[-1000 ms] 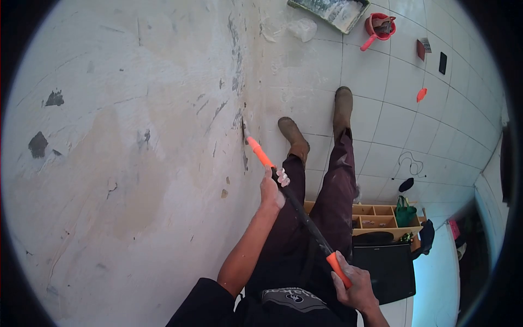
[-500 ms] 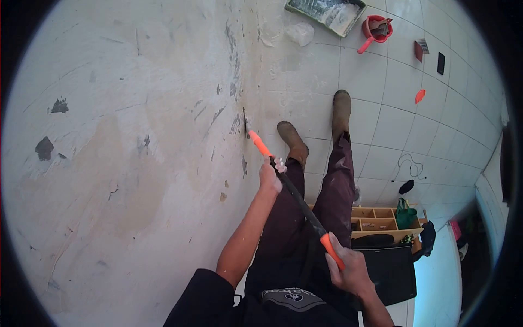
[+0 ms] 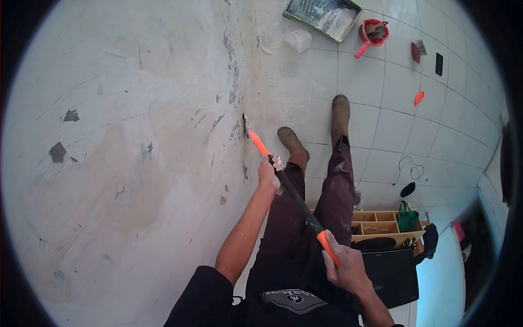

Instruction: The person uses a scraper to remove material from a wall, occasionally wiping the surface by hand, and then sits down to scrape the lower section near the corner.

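Note:
A long black scraper with orange grips point(image 3: 299, 197) runs diagonally across the view. My left hand point(image 3: 269, 175) is wrapped round its shaft near the upper orange part. The lower orange grip is held in my right hand point(image 3: 345, 263). At the far end, the thin dark blade point(image 3: 244, 123) meets the patchy, scuffed wall point(image 3: 147, 180) near the corner line by the floor. Whether the blade presses into the surface is too small to tell.
On the tiled floor point(image 3: 400, 126) lie a green tray point(image 3: 322, 19) with white residue, a crumpled plastic bag point(image 3: 298, 40), a red dipper point(image 3: 373, 32), a phone point(image 3: 439, 64) and a cable point(image 3: 412, 169). A wooden organizer point(image 3: 376, 216) stands beside my legs.
The view has shifted slightly, with floor items and wall marks displaced in the frame. Both hands keep their hold on the scraper, and its blade stays at the wall's edge.

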Tool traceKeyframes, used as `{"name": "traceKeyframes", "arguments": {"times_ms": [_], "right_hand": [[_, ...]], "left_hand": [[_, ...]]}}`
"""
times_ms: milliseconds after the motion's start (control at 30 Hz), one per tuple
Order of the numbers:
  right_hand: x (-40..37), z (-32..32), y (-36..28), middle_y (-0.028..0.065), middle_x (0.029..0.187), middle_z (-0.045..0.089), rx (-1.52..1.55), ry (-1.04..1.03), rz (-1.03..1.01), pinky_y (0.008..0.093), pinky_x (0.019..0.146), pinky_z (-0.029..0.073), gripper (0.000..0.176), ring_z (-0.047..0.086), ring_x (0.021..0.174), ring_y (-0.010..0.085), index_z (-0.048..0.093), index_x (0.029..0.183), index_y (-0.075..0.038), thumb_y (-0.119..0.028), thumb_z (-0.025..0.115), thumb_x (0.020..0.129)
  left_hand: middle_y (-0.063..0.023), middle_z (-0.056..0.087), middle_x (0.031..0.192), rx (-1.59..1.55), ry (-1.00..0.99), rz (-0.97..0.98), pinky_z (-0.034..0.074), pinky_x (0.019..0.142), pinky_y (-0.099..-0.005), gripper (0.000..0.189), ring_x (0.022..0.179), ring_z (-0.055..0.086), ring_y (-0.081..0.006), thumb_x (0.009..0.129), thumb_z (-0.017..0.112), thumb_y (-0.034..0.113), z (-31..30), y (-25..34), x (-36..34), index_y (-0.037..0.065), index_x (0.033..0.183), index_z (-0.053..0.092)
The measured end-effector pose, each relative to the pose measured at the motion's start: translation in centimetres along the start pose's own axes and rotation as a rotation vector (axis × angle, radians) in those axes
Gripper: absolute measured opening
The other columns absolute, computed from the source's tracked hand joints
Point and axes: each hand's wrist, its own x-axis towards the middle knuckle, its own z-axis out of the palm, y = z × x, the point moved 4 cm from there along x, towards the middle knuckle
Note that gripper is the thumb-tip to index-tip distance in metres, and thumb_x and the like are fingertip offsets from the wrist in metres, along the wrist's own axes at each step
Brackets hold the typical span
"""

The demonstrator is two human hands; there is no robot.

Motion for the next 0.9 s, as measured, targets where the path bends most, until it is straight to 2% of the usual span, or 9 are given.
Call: {"name": "traceKeyframes", "arguments": {"times_ms": [33, 167, 267, 400, 533, 600, 767, 900], "right_hand": [[0.0, 0.5, 0.3, 0.0170, 0.070, 0.063, -0.012, 0.032, -0.058, 0.0452, 0.053, 0.051, 0.064, 0.064, 0.056, 0.0355, 0.051, 0.145, 0.003, -0.013, 0.073, 0.087], [-2.5, -0.9, -1.1, 0.0153, 0.067, 0.061, 0.044, 0.002, -0.012, 0.0437, 0.051, 0.050, 0.064, 0.062, 0.054, 0.0341, 0.050, 0.146, 0.002, -0.013, 0.072, 0.087], [-1.9, -0.8, -1.2, 0.0150, 0.067, 0.060, -0.019, -0.032, 0.000, 0.0445, 0.052, 0.050, 0.064, 0.062, 0.055, 0.0343, 0.050, 0.146, 0.002, -0.013, 0.072, 0.088], [0.8, -0.4, 0.6, 0.0152, 0.067, 0.060, -0.052, 0.005, -0.054, 0.0455, 0.053, 0.051, 0.066, 0.063, 0.057, 0.0342, 0.049, 0.147, 0.002, -0.013, 0.072, 0.088], [-1.0, -1.9, -0.4, 0.0155, 0.067, 0.060, -0.063, -0.005, -0.083, 0.0452, 0.054, 0.051, 0.068, 0.063, 0.058, 0.0341, 0.047, 0.149, 0.002, -0.013, 0.072, 0.087], [-2.2, -2.1, -1.2, 0.0153, 0.066, 0.061, 0.010, -0.078, 0.037, 0.0451, 0.055, 0.052, 0.066, 0.064, 0.058, 0.0342, 0.048, 0.147, 0.003, -0.013, 0.072, 0.087], [1.1, -0.8, 0.2, 0.0145, 0.065, 0.060, -0.102, 0.037, -0.082, 0.0424, 0.051, 0.051, 0.065, 0.062, 0.052, 0.0322, 0.051, 0.145, 0.002, -0.011, 0.074, 0.086], [-0.5, -2.5, -0.5, 0.0147, 0.066, 0.060, -0.058, 0.031, -0.089, 0.0422, 0.051, 0.051, 0.066, 0.062, 0.052, 0.0321, 0.051, 0.146, 0.002, -0.011, 0.074, 0.085]], "left_hand": [[-0.0014, 0.044, 0.075, 0.006, 0.013, 0.008, 0.037, 0.055, -0.0264, 0.030, 0.060, 0.039, -0.0111, 0.112, 0.039, 0.035, 0.2, 0.3, 0.1, 0.007, 0.105, 0.047], [-0.0017, 0.044, 0.075, -0.075, 0.017, -0.014, 0.037, 0.053, -0.0268, 0.030, 0.059, 0.039, -0.0113, 0.112, 0.039, 0.034, 0.2, 0.6, -2.9, 0.006, 0.104, 0.046], [-0.0018, 0.044, 0.076, -0.015, -0.006, 0.000, 0.037, 0.054, -0.0263, 0.030, 0.059, 0.039, -0.0112, 0.112, 0.039, 0.034, 0.6, 0.9, -2.5, 0.006, 0.104, 0.046], [-0.0019, 0.044, 0.077, -0.013, -0.001, 0.027, 0.036, 0.055, -0.0262, 0.030, 0.061, 0.039, -0.0111, 0.112, 0.038, 0.034, 0.9, 0.5, 1.4, 0.006, 0.105, 0.046], [-0.0022, 0.044, 0.076, -0.024, -0.056, 0.025, 0.037, 0.055, -0.0265, 0.030, 0.060, 0.039, -0.0113, 0.112, 0.038, 0.033, 2.3, 0.8, -1.8, 0.005, 0.104, 0.047], [-0.0022, 0.044, 0.075, -0.072, -0.020, 0.009, 0.037, 0.055, -0.0265, 0.030, 0.059, 0.039, -0.0113, 0.112, 0.038, 0.033, 1.2, 0.9, -3.5, 0.005, 0.103, 0.047], [-0.0021, 0.044, 0.076, -0.007, -0.015, 0.032, 0.037, 0.055, -0.0265, 0.030, 0.060, 0.039, -0.0115, 0.112, 0.037, 0.032, 2.9, 1.5, 1.1, 0.005, 0.105, 0.047], [-0.0023, 0.044, 0.076, -0.006, -0.045, 0.047, 0.037, 0.054, -0.0266, 0.029, 0.060, 0.039, -0.0115, 0.112, 0.037, 0.032, 3.0, 1.4, -0.7, 0.006, 0.104, 0.046]]}}
